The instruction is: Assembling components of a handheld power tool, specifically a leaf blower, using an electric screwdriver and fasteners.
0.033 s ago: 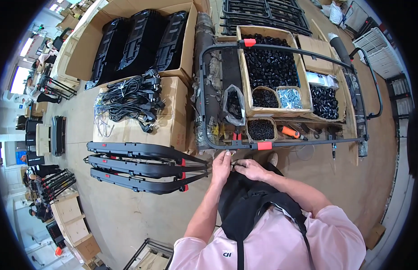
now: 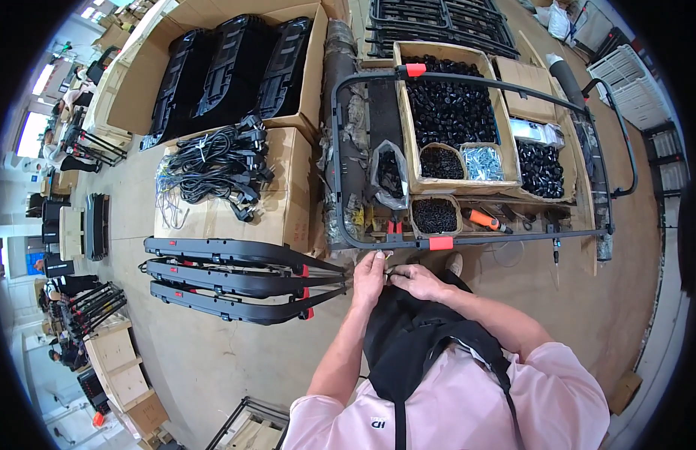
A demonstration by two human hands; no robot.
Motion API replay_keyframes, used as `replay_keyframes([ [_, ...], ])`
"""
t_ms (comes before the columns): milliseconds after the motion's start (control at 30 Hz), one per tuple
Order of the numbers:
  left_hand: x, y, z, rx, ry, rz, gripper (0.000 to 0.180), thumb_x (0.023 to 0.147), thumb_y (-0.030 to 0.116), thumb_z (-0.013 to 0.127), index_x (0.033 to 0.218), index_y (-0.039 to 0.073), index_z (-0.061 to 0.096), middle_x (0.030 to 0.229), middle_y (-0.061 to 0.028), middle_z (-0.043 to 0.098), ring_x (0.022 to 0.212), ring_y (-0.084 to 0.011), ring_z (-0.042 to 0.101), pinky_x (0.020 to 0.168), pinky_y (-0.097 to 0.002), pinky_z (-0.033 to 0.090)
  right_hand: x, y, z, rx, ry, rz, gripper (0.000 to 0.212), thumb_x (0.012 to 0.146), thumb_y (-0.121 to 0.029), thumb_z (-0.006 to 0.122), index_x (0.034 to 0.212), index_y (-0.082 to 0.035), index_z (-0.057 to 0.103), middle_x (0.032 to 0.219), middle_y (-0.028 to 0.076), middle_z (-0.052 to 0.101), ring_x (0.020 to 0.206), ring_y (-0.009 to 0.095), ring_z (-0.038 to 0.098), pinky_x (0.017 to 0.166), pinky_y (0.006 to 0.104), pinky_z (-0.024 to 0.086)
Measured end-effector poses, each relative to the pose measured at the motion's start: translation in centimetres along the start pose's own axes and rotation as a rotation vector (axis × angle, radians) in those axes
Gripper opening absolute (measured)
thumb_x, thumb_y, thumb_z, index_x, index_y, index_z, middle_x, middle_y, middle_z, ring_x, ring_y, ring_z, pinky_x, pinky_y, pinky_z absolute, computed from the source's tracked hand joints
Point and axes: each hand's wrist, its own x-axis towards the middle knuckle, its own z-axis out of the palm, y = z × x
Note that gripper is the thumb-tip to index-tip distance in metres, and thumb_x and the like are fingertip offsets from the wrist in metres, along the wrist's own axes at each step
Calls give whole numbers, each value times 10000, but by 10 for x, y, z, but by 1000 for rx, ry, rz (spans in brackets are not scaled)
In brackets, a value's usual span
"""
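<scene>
In front of my black apron (image 2: 408, 330), both hands are close together, just below the near bar of a black tubular frame (image 2: 513, 238) with red sleeves. My left hand (image 2: 368, 280) is closed in a pinch, its thumb and fingertips near that bar; a tiny pale bit shows at the tips, too small to name. Beside it my right hand (image 2: 418, 283) is closed too, fingers curled round something small and dark that I cannot make out. Left of my hands, three black curved rails (image 2: 220, 268) with red parts lie side by side, their ends close to my left hand.
Behind the near bar stand a wooden crate of black plastic parts (image 2: 449, 105), a tub of silver screws (image 2: 483, 163), a tub of small black parts (image 2: 435, 216) and an orange-and-black tool (image 2: 486, 220). Black power cables (image 2: 220, 165) lie on a cardboard box (image 2: 288, 195) at left.
</scene>
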Motion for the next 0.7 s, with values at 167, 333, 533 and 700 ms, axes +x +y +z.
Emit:
replay_keyframes([
  [167, 2, 8, -1, -71, -2, -134, 315, 1115, 266, 556, 1118, 6, 733, 882, 29, 649, 824, -75, 540, 765, -256, 442, 3, -2, -2, -33, -26, 70, 333, 1037, -289, 569, 1103, 1, 719, 985, 195, 728, 965, 326, 696, 889, 441, 519],
  [333, -2, 7, -7, 52, 11, -162, 326, 1114, 271, 554, 1192, -9, 703, 1045, -45, 722, 940, -133, 609, 860, -310, 486, 10, -15, 2, 37, -53, 112, 296, 1056, -243, 567, 1114, 21, 688, 972, 153, 723, 920, 233, 701, 845, 379, 538],
  [533, -44, -1, -17, 384, 226, 76, 383, 1126, 290, 493, 1314, -28, 593, 1192, -169, 659, 1124, -247, 629, 1002, -382, 484, 23, -18, 6, 414, -25, 164, 283, 1105, -199, 498, 1157, 41, 638, 935, 105, 706, 871, 202, 689, 832, 353, 561],
  [700, -64, -53, -18, 240, -51, 126, 404, 1114, 288, 512, 1439, 51, 469, 1360, -218, 631, 1280, -326, 616, 1105, -425, 453, 34, -17, 19, 441, -32, 132, 311, 1100, -203, 516, 1217, 53, 647, 1084, 142, 750, 1067, 214, 706, 956, 341, 548],
])
